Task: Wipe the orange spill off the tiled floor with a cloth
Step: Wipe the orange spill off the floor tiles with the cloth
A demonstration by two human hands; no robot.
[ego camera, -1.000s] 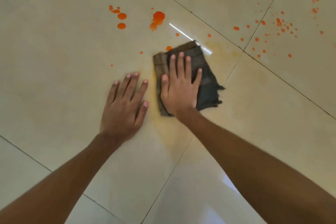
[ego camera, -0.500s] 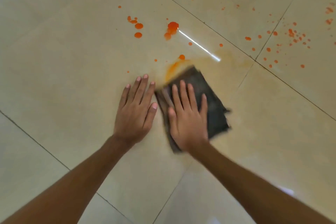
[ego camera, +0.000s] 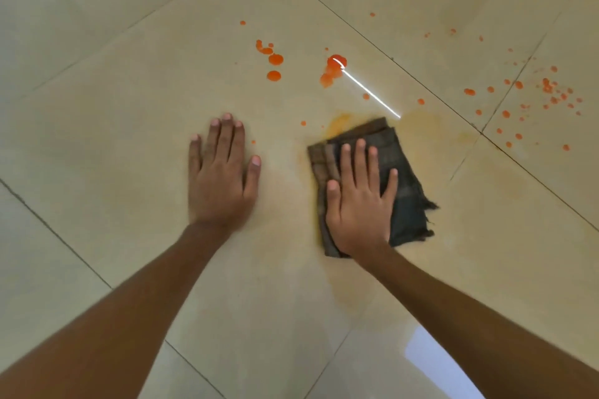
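Since a second ago our hands have spread well apart, and the cloth [ego camera: 385,172] has swept right, leaving a yellow smear [ego camera: 338,123] at its far edge where a drop sat. Head view: our right hand [ego camera: 358,201] lies flat, fingers splayed, pressing the dark folded cloth onto the tiled floor [ego camera: 113,107]; it presses rather than grips. Our left hand [ego camera: 222,178] is open, palm down on bare tile, bracing and holding nothing. We judge we are mid-wipe. Big orange blobs [ego camera: 334,70] and drops [ego camera: 275,66] remain beyond the cloth, and fine spatter [ego camera: 547,91] lies far right. Next move likely pushes the cloth forward over the blobs, pressure kept on.
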